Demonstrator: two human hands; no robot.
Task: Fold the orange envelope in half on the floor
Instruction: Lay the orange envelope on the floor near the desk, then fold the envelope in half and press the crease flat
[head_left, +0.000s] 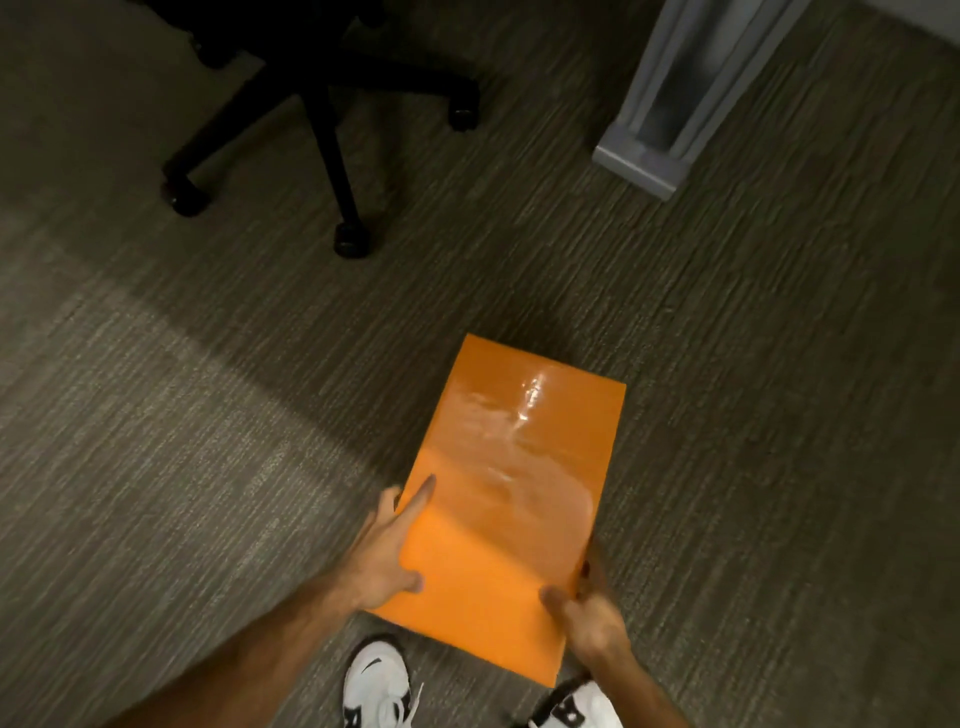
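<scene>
A glossy orange envelope (509, 493) is held flat and unfolded above the carpeted floor, its long side running away from me. My left hand (387, 551) grips its left edge, thumb on top and fingers spread along and under the edge. My right hand (589, 618) pinches the near right edge, thumb on top and fingers underneath. The envelope's far end tilts toward the floor; whether it touches the carpet I cannot tell.
The wheeled base of a black office chair (332, 119) stands on the carpet at the upper left. A grey furniture leg (670, 119) stands at the upper right. My white and black shoes (376, 680) are directly below the envelope.
</scene>
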